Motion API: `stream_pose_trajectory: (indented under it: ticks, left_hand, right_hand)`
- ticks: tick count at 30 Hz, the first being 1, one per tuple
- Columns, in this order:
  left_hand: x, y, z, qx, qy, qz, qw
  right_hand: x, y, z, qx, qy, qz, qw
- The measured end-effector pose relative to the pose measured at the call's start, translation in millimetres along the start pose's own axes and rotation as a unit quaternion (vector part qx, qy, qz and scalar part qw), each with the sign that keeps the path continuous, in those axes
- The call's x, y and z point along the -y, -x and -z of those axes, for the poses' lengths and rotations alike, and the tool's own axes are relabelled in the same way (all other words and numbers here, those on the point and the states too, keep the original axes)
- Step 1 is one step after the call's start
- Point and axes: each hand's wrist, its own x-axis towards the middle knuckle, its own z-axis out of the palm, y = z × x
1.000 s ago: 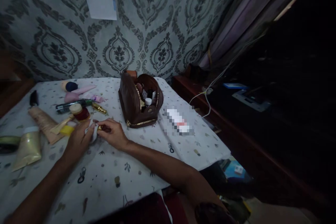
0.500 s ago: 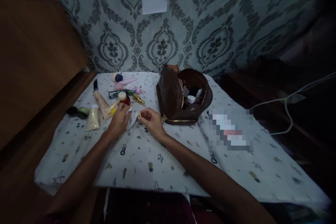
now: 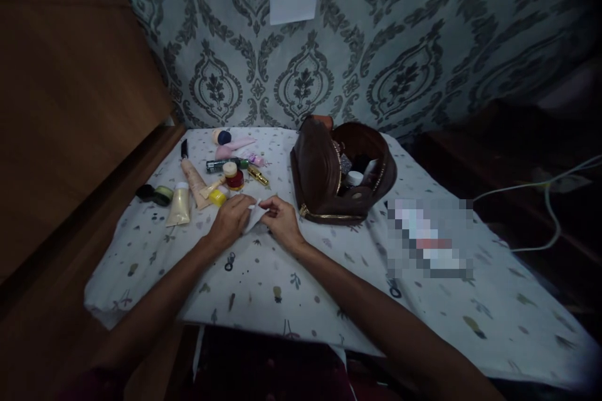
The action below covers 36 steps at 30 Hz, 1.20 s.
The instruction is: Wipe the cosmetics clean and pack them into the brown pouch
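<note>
My left hand (image 3: 231, 220) is closed on a white tissue (image 3: 255, 218), just in front of the small cosmetics. My right hand (image 3: 282, 220) pinches the tissue's other side, fingertips meeting those of the left. Any small thing inside the folds is hidden. Close behind lie a yellow-capped item (image 3: 217, 197), a dark red jar (image 3: 234, 180) with a cream lid, and a gold tube (image 3: 258, 175). Right of my hands stands an unzipped brown bag (image 3: 314, 169) with a white-lidded jar (image 3: 354, 178) and other items inside.
On the patterned tablecloth (image 3: 263, 301) at left lie a cream squeeze tube (image 3: 179, 205), a beige tube (image 3: 190, 177), an open round compact (image 3: 162, 195) and a green tube (image 3: 221, 165). A blurred-out item (image 3: 426, 239) lies right. A wooden cabinet (image 3: 79, 106) borders the left side.
My hands have come together around the tissue. The small gold piece seen in my right fingertips is now out of sight. The whole view has shifted slightly, with things on the table appearing further right.
</note>
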Motion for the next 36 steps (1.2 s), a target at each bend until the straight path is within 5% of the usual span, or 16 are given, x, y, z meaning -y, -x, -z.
stream_pose_trajectory:
  ticks: [7, 13, 22, 29, 36]
  left_hand:
    - [10, 10, 6, 0.034, -0.094, -0.009, 0.995]
    - [19, 27, 12, 0.036, -0.149, 0.046, 0.987]
    - [13, 44, 21, 0.064, -0.161, 0.061, 0.983]
    - [13, 51, 24, 0.077, -0.161, 0.102, 0.979]
    - [-14, 41, 17, 0.071, -0.153, 0.029, 0.985]
  right_hand:
    - [-4, 1, -1, 0.024, -0.021, -0.02, 0.999]
    - [-5, 2, 2, 0.044, 0.036, -0.007, 0.998]
    - [-1, 14, 16, 0.116, 0.263, 0.133, 0.948]
    - [-2, 14, 18, 0.137, 0.292, 0.156, 0.934]
    - [-3, 19, 16, 0.14, 0.333, 0.188, 0.914]
